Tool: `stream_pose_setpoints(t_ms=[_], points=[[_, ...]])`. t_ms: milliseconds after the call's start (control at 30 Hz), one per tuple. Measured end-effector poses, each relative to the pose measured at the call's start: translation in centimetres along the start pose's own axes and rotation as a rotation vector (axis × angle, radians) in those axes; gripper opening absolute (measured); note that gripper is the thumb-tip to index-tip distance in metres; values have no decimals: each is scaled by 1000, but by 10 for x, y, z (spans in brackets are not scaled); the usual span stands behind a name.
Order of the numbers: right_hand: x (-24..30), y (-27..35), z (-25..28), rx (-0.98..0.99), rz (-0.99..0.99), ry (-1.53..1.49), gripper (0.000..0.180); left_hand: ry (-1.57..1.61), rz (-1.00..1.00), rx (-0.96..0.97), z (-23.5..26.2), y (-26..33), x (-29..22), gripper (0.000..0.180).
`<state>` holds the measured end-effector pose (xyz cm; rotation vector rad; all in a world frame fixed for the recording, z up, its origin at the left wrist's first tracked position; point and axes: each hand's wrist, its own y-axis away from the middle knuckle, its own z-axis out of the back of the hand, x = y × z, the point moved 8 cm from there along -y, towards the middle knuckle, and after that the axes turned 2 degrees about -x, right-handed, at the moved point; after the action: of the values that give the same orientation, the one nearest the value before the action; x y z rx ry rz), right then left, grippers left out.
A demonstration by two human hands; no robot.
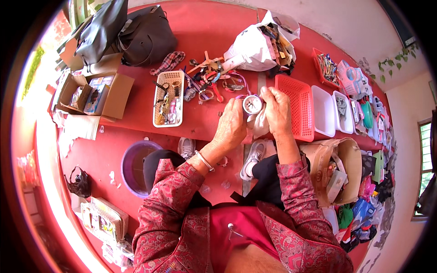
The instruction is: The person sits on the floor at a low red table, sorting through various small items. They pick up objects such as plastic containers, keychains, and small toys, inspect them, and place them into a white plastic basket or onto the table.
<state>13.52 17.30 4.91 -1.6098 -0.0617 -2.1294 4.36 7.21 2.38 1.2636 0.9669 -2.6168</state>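
Between my hands is a wristwatch point(252, 104) with a round white dial and what looks like a purple strap, its face turned up. My left hand point(231, 123) is closed, pinching the watch at its left side. On the other side my right hand point(277, 111) is closed around a pale cloth point(261, 124) that hangs beneath the watch, its thumb beside the case. Just beyond lies a pile of wristwatches and straps point(211, 82) in several colours. A cream basket point(168, 100) with more watches and small packets stands left of my hands.
At right are a red basket point(295, 107), a white tray point(323, 110) and a carton point(355, 159) of odds and ends. A stuffed white bag point(255, 48) sits at the back, dark handbags point(148, 36) and an open box point(116, 98) at left. A purple tub point(129, 166) stands lower left.
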Motion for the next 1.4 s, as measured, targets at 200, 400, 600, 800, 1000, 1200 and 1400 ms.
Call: stream_pose_setpoints(t_ms=[200, 400, 600, 800, 1000, 1200, 1400], points=[[-12, 10, -17, 195, -312, -252, 42, 15, 57, -108, 11, -3, 9, 35], [-23, 15, -33, 254, -379, -444, 16, 64, 186, 14, 6, -3, 11, 33], [-66, -14, -35, 98, -516, -667, 14, -54, 232, 14, 31, 6, 5, 79], [-98, -10, -121, 473, -584, -823, 17, -109, 1, -49, 56, 6, -13, 82], [-120, -20, -234, 767, -503, -642, 18, 14, 24, -66, 66, -2, -13, 69], [-148, -109, -345, 586, -365, -84, 18, 39, 94, -89, 82, -7, 3, 58], [-126, -103, -362, 431, 130, 488, 22, 94, 315, -91, 90, -2, 30, 63]])
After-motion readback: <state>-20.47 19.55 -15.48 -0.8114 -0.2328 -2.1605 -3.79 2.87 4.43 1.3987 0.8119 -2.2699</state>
